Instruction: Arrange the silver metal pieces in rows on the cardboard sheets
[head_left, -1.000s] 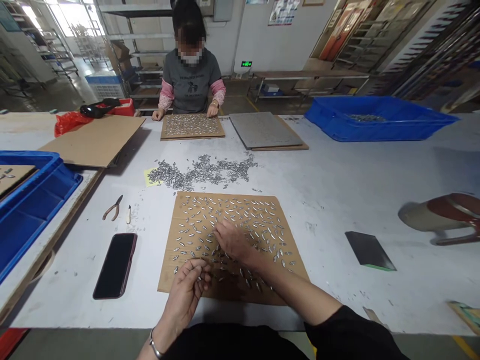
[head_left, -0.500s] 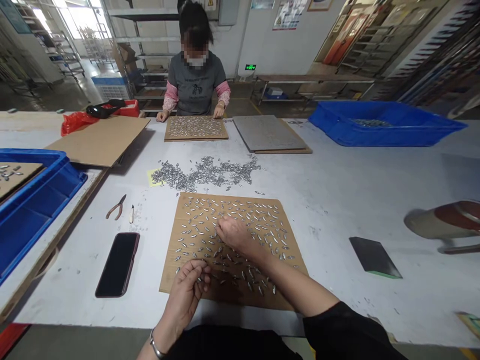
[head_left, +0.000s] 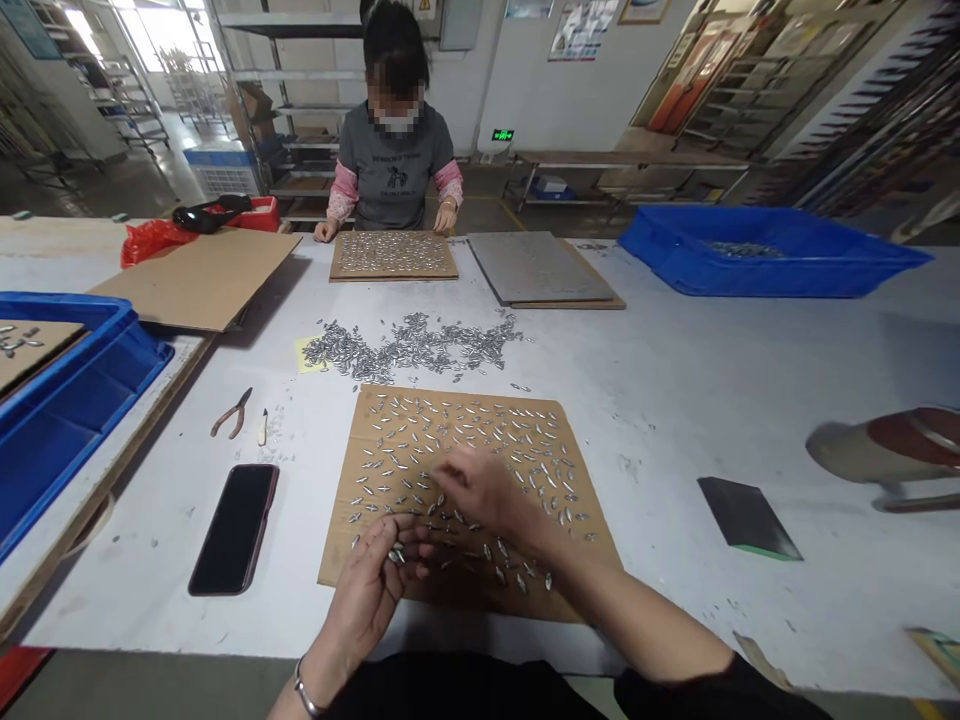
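Observation:
My left hand (head_left: 379, 575) is over the lower left of a brown cardboard sheet (head_left: 341, 560), palm partly up, with small shiny metal pieces (head_left: 396, 552) in its curled fingers. Up and to the right, my right hand (head_left: 480, 485) hovers over the middle of the sheet. Its fingers are bent and blurred, and whatever they may pinch is too small to make out. Many slim metal pieces lie in rough rows on the cardboard. Beyond its far edge spreads a loose heap of the same pieces (head_left: 420, 345).
Left are a phone (head_left: 234, 530), pliers (head_left: 232, 412), a small white tool (head_left: 262, 428) and a blue tray (head_left: 150, 350). Right are a dark block (head_left: 750, 518), a metal cup (head_left: 885, 445) and a blue bin (head_left: 772, 275). Across the table, a person (head_left: 397, 160) sits at another filled board (head_left: 394, 277).
My right hand has moved slightly right and toward me. My left hand's fingers have loosened, showing the metal pieces in them. The person's hand across the table has shifted a little.

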